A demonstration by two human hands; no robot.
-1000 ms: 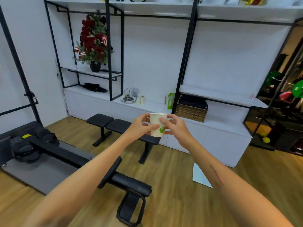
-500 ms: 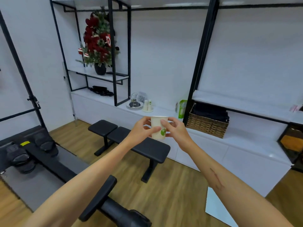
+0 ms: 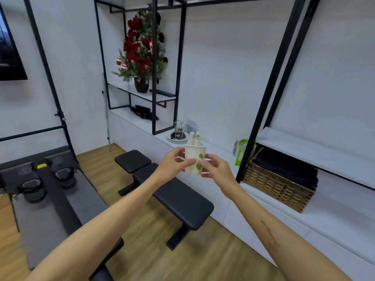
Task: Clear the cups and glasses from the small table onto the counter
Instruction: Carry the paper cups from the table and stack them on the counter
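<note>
Paper cup (image 3: pixel 193 160) upright between both hands, left hand (image 3: pixel 172 166) and right hand (image 3: pixel 216 169) pinching its sides

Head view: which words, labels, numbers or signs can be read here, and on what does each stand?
None can be read.
Cup: green leaf marks only, no words visible.
Card on the counter: a QR-like pattern, too small to read.
Green pack: print too blurred.
Yellow label on the black machine: too small.
Red tag in the flowers: white mark, illegible.
</note>
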